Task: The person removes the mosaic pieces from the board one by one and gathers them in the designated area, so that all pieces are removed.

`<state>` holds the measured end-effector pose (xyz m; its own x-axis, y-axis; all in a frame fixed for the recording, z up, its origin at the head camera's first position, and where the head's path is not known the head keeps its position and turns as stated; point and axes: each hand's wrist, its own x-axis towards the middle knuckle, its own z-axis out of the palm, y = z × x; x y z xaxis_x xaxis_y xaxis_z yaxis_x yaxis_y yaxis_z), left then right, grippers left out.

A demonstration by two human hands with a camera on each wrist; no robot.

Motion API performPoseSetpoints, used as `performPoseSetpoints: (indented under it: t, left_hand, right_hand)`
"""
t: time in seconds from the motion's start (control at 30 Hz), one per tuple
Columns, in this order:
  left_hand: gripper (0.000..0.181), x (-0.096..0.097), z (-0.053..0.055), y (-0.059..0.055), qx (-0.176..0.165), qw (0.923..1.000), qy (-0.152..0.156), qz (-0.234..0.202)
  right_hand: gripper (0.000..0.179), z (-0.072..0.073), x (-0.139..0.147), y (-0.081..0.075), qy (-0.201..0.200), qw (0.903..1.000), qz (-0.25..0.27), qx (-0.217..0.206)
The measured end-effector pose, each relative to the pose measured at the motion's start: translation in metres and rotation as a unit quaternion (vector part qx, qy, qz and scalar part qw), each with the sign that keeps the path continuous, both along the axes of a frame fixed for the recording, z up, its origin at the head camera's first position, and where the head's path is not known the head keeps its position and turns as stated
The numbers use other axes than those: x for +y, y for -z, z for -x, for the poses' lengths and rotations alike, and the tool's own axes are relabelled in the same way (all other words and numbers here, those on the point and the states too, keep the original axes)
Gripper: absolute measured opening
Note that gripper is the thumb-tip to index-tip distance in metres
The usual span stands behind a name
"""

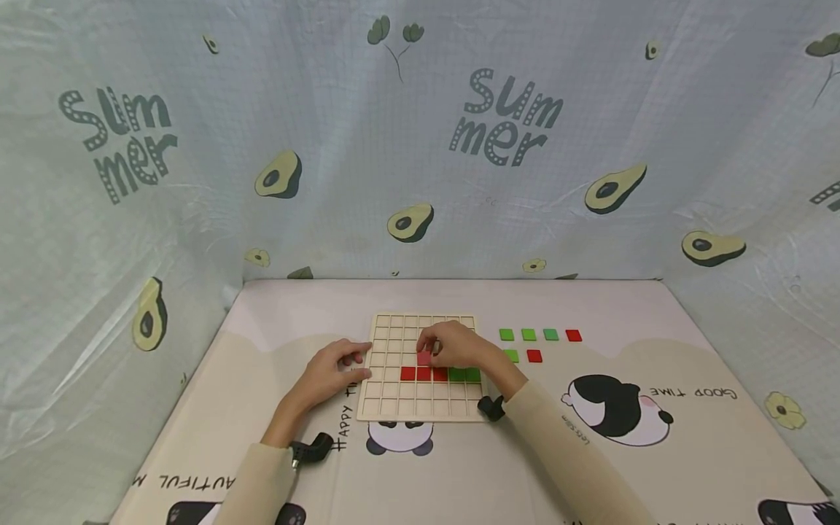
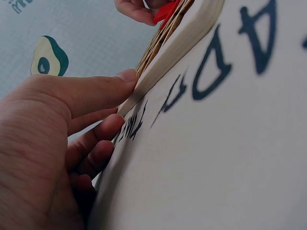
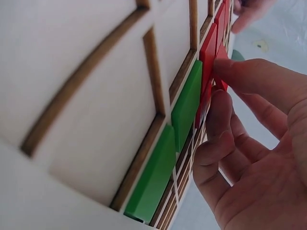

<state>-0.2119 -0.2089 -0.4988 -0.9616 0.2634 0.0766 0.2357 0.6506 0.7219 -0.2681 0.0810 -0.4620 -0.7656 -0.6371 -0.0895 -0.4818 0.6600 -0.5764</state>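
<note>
A wooden grid board (image 1: 387,410) lies on the table. My right hand (image 1: 456,344) is over it and pinches a square red tile (image 1: 424,359) just beyond a row of tiles set in the grid. That row has red tiles (image 1: 407,373) on the left and two green tiles (image 3: 152,177) on the right. In the right wrist view, the thumb and fingers hold the red tile close to the grid, partly hiding it. Beside the board's left edge, my left hand (image 1: 331,368) touches the rim with its thumb and finger, the other fingers loosely bent.
Right of the board lie several loose tiles, among them a light green tile (image 1: 529,335), a teal-green tile (image 1: 550,335) and two red tiles (image 1: 574,335). A patterned cloth (image 1: 656,474) with panda prints covers the table. Printed curtains (image 1: 328,109) hang behind and at both sides.
</note>
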Motion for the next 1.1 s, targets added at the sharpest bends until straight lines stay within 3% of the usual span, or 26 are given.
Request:
performPoseSetpoints:
  t: [0.67,1.1]
  left_hand:
    - [0.052,0.0,0.001,0.001,0.01,0.9999,0.006,0.004]
    - [0.052,0.0,0.0,0.0,0.009,0.9999,0.007,-0.001]
  right_hand:
    - [0.019,0.003,0.003,0.003,-0.006,0.9999,0.011,-0.002]
    - [0.025,0.002,0.019,-0.008,0.016,0.9988,0.042,-0.019]
